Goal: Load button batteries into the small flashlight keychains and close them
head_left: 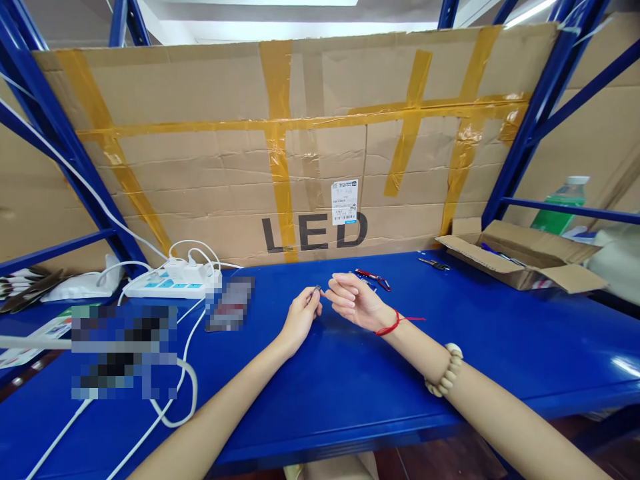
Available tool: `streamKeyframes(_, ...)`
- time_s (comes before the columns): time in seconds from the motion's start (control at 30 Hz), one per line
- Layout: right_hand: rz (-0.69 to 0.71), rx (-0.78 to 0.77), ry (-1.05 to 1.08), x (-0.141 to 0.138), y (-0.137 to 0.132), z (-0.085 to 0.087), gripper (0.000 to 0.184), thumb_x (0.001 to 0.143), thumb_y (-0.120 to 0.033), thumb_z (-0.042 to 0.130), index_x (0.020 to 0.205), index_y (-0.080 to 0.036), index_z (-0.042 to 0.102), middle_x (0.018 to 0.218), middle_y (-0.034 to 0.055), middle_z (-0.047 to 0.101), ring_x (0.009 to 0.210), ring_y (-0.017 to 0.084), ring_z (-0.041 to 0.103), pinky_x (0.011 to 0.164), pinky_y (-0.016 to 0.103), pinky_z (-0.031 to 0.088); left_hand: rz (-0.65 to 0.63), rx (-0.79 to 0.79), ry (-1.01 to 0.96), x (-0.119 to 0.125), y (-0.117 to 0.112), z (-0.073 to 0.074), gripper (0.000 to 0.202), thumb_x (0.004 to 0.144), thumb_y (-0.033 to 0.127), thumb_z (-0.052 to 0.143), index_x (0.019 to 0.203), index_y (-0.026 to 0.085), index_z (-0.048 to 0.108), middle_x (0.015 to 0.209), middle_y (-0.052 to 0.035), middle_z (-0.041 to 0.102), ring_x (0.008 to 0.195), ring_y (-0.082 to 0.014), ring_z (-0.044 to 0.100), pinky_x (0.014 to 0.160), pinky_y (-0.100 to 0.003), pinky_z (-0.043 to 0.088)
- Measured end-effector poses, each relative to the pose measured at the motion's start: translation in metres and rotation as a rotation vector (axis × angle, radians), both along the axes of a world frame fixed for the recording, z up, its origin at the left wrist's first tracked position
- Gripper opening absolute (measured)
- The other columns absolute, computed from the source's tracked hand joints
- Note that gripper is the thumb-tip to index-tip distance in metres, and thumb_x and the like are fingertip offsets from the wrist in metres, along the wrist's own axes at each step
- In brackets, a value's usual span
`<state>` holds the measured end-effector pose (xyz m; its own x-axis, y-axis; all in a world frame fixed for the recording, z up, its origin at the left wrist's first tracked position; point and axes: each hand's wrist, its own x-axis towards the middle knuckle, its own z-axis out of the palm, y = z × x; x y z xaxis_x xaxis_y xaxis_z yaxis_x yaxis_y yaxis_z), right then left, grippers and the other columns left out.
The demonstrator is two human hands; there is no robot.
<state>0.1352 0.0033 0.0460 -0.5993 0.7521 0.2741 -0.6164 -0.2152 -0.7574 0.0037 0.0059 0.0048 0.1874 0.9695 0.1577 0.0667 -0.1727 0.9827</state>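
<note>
My left hand (301,313) rests on the blue table (350,373) near its middle, fingers pinched on a tiny dark part (318,288) at the fingertips. My right hand (353,300) lies just to its right, palm turned up and fingers loosely curled, the fingertips almost touching the left hand's; I cannot see anything in it. A red string (390,325) circles the right wrist and a bead bracelet (447,373) sits further up the forearm. A small red tool (373,277) lies on the table just behind the right hand.
A white power strip (170,283) with plugged chargers and white cables sits at the left. An open cardboard box (520,257) stands at the right, a small dark metal piece (435,265) beside it. A taped cardboard sheet marked LED (300,153) backs the table. A green bottle (563,203) stands far right.
</note>
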Motion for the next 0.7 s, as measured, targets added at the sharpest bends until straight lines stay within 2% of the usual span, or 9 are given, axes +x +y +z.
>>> streamKeyframes(0.17,-0.006,0.03,-0.036,-0.0005,-0.001,0.0009,0.053,0.067,-0.03,0.068,0.04,-0.017,0.025,0.036,-0.0078,0.031,0.035,0.002,0.025,0.031,0.012,0.026,-0.024,-0.013,-0.012,0.0037,-0.0018,-0.0012,0.03,0.075,0.047,0.05,0.076,0.017,0.048,0.053,0.0058,0.04,0.048,-0.0066,0.032,0.045,-0.019,0.02)
streamKeyframes(0.33,-0.009,0.032,-0.061,-0.0006,-0.0009,-0.0005,0.052,0.068,-0.032,0.068,0.04,-0.017,0.026,0.037,-0.0076,0.032,0.035,0.002,0.026,0.032,0.013,0.025,-0.041,-0.027,-0.03,0.0051,-0.0026,-0.0023,0.032,0.074,0.048,0.052,0.081,0.017,0.05,0.052,0.0068,0.037,0.047,-0.0066,0.032,0.045,-0.019,0.02)
streamKeyframes(0.53,0.001,0.049,-0.081,0.0001,-0.0003,-0.002,0.052,0.07,-0.033,0.066,0.041,-0.017,0.027,0.037,-0.0076,0.032,0.035,0.003,0.029,0.032,0.015,0.026,-0.019,-0.042,-0.051,0.0043,-0.0036,-0.0003,0.032,0.073,0.049,0.053,0.08,0.017,0.05,0.052,0.0071,0.036,0.046,-0.0061,0.031,0.045,-0.02,0.019)
streamKeyframes(0.63,0.006,0.043,-0.08,-0.0001,0.0,-0.0022,0.047,0.07,-0.032,0.066,0.043,-0.017,0.031,0.04,-0.0079,0.035,0.036,0.003,0.03,0.034,0.015,0.029,-0.016,-0.052,-0.055,0.0048,-0.0051,0.0011,0.032,0.074,0.049,0.052,0.078,0.017,0.049,0.052,0.0067,0.037,0.047,-0.0061,0.031,0.045,-0.02,0.02)
streamKeyframes(0.7,-0.037,0.002,-0.067,-0.001,0.0006,-0.0025,0.038,0.069,-0.03,0.068,0.049,-0.016,0.039,0.044,-0.0082,0.039,0.04,0.002,0.034,0.038,0.013,0.033,-0.014,-0.044,-0.045,0.0049,-0.0056,0.0017,0.031,0.076,0.048,0.05,0.077,0.017,0.048,0.054,0.0061,0.038,0.047,-0.0061,0.031,0.046,-0.02,0.02)
